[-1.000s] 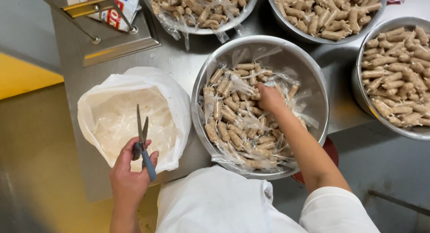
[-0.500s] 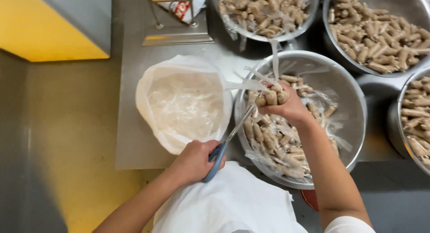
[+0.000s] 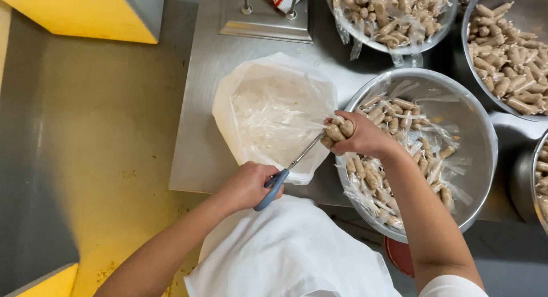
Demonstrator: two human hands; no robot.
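Right now my left hand (image 3: 246, 186) is closed around the blue handles of the scissors (image 3: 285, 171), blades pointing toward 2 o'clock at a packet of brown sausages (image 3: 338, 131). My right hand (image 3: 365, 138) has its fingers (image 3: 342, 119) wrapped tight on that packet, held over the rim of the steel bowl (image 3: 485, 160). At 9 o'clock from the packet sits a plastic-lined white container (image 3: 274, 111) on the tabletop (image 3: 200, 137).

Steel bowls (image 3: 485, 131) crowd right; left tabletop (image 3: 200, 103) open.
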